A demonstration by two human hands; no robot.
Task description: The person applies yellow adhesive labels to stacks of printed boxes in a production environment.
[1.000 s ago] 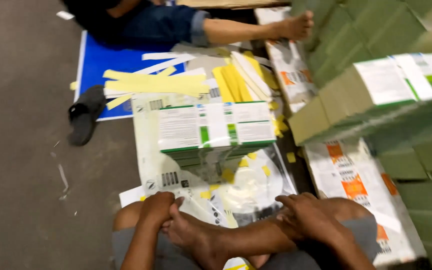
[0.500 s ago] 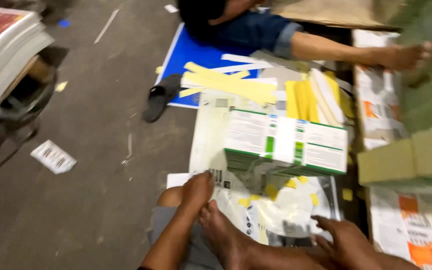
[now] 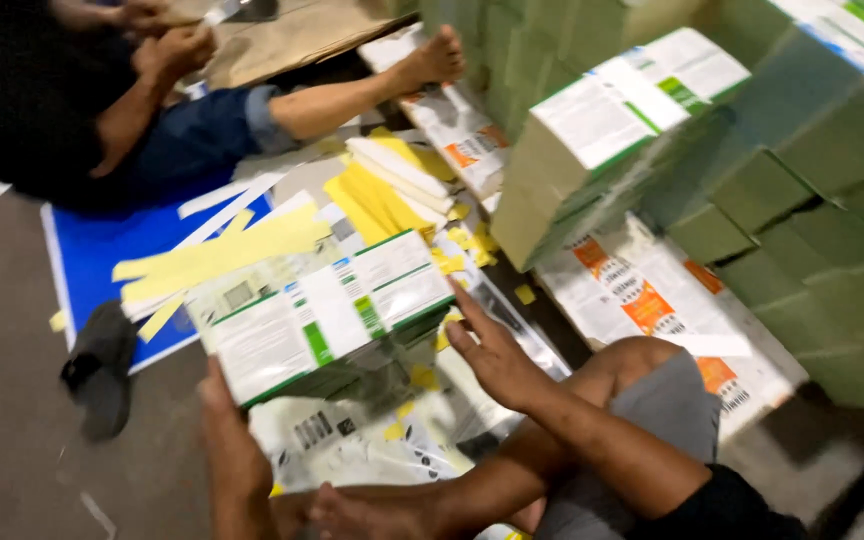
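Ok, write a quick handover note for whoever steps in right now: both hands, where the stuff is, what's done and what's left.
Left hand: pressed against the near left edge of the stack of white-and-green flat cartons, steadying it.
Right hand: open, fingers against the stack's right end, no closed grip.
The stack sits on printed sheets on the floor, in front of the crossed legs.
Yellow strips lie just behind it; bundled green piles stand to the right.
A co-worker sits opposite on a blue board.
Done: the stack is squared between both hands.
Left: it carries no band or wrap yet.
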